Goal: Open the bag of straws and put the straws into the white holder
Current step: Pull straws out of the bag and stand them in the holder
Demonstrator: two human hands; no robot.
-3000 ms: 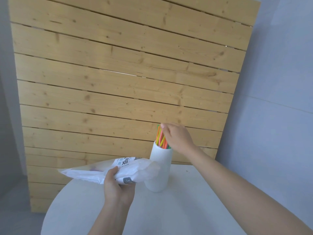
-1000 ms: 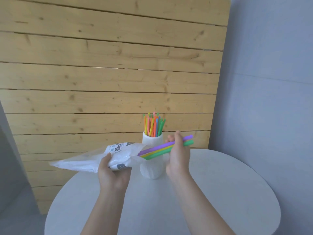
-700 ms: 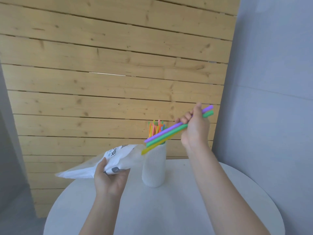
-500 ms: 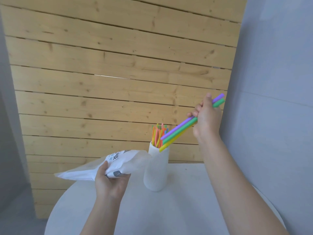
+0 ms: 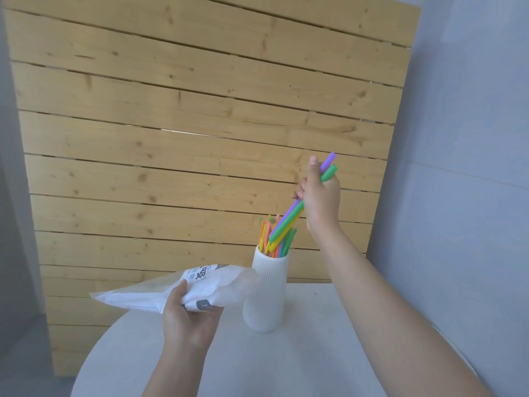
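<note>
A white ribbed holder [image 5: 264, 293] stands upright on the round white table [image 5: 315, 362], with several coloured straws [image 5: 267, 234] sticking out of its top. My right hand [image 5: 320, 199] grips a small bunch of purple, green and yellow straws [image 5: 286, 224], tilted steeply, their lower ends at the holder's mouth among the others. My left hand [image 5: 186, 316] holds the crumpled white straw bag [image 5: 171, 290] above the table, just left of the holder, its open end towards the holder.
A wall of pale wooden planks [image 5: 200, 124] rises right behind the table. A grey wall [image 5: 463, 167] closes the right side. The table's front edge curves away at the lower left.
My right hand has drawn the bunch of straws out of the bag, lifted it up and to the right, and tipped it steeply so the lower ends reach the holder's mouth. The bag stays in my left hand.
</note>
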